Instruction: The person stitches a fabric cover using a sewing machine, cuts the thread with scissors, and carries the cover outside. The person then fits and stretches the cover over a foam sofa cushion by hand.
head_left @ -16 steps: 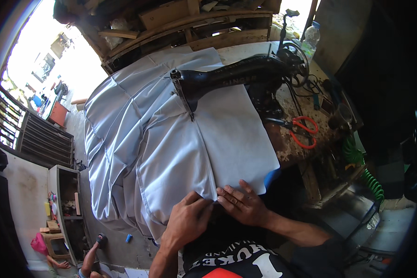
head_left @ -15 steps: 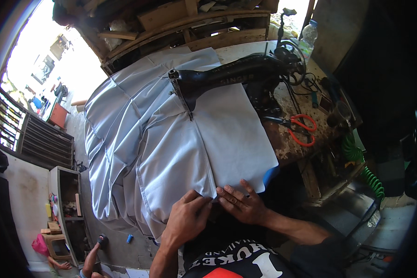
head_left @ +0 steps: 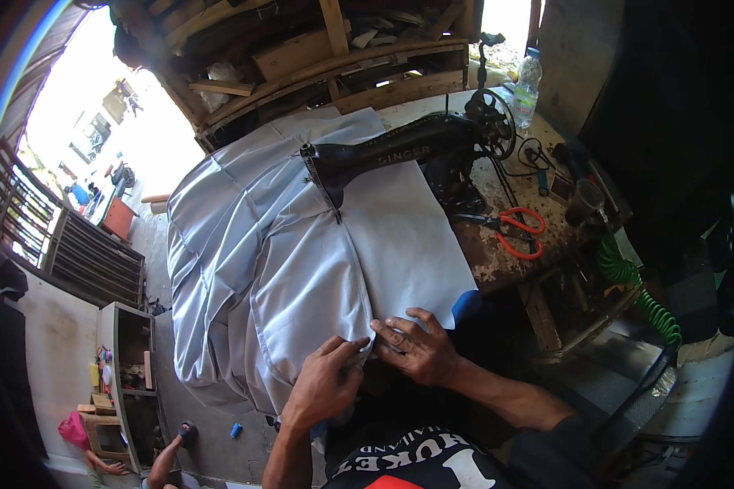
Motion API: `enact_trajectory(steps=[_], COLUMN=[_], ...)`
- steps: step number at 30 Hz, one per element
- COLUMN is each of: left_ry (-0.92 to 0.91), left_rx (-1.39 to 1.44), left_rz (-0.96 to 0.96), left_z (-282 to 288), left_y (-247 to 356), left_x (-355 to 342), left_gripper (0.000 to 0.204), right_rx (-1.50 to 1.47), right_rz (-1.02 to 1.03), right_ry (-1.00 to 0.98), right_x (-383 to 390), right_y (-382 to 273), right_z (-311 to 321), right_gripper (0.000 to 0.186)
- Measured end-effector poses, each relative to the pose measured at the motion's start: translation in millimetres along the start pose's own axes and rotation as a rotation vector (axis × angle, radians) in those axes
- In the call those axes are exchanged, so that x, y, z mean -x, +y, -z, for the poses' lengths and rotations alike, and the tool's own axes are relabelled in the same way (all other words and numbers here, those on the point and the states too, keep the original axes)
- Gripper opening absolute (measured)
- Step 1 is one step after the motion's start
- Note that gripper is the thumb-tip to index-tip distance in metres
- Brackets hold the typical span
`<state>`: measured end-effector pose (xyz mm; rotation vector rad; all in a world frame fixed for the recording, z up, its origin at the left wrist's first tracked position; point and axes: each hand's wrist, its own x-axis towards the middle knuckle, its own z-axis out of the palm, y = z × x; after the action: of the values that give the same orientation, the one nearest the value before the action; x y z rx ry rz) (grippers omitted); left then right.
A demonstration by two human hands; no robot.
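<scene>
A large pale grey fabric [head_left: 408, 236] drapes over the sewing table in loose folds, with a long raised seam running toward me. The seam's far end lies under the needle end of a black sewing machine [head_left: 383, 155]. At the fabric's near edge, my left hand [head_left: 326, 381] pinches the cloth at the seam, its thumb hidden in part. Just right of it, my right hand [head_left: 416, 349] grips the same edge with bent fingers, its forefinger raised off the cloth. A small blue patch [head_left: 465, 305] shows at the fabric's right corner.
Orange-handled scissors [head_left: 520, 233] lie on the worn tabletop right of the machine. Behind them stand a plastic bottle [head_left: 527, 88] and a cup [head_left: 584, 202]. A green coiled hose [head_left: 656, 314] hangs at the right. Another person's leg [head_left: 167, 456] shows at lower left.
The view has shifted slightly, so the machine and table sit lower and further left. My left fingers have straightened somewhat along the seam; both hands stay at the fabric's near edge.
</scene>
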<state>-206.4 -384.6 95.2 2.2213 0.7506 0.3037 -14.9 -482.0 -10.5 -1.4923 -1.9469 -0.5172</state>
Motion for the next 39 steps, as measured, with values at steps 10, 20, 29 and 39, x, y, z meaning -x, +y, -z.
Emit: enact_trajectory(steps=[10,20,29,39], left_ry=[0.323,0.368,0.415,0.373], left_rx=[-0.065,-0.024,-0.041,-0.008], left_rz=[-0.023,0.004,-0.013,0.014], left_z=[-5,3,5,2], left_y=[0,-4,-8,3], left_x=[5,8,16,14], left_gripper=[0.023,0.021,0.022,0.022], right_rx=[-0.203,-0.239,-0.139,-1.635], right_rz=[0.091,-0.11,-0.092,-1.282], right_ry=[-0.141,-0.131,-0.058,-0.024], right_x=[-25,-34,-20,47], right_y=[13,14,-9,-57], right_z=[17,14,15,-65], right_gripper=[0.015,0.015,0.014,0.049])
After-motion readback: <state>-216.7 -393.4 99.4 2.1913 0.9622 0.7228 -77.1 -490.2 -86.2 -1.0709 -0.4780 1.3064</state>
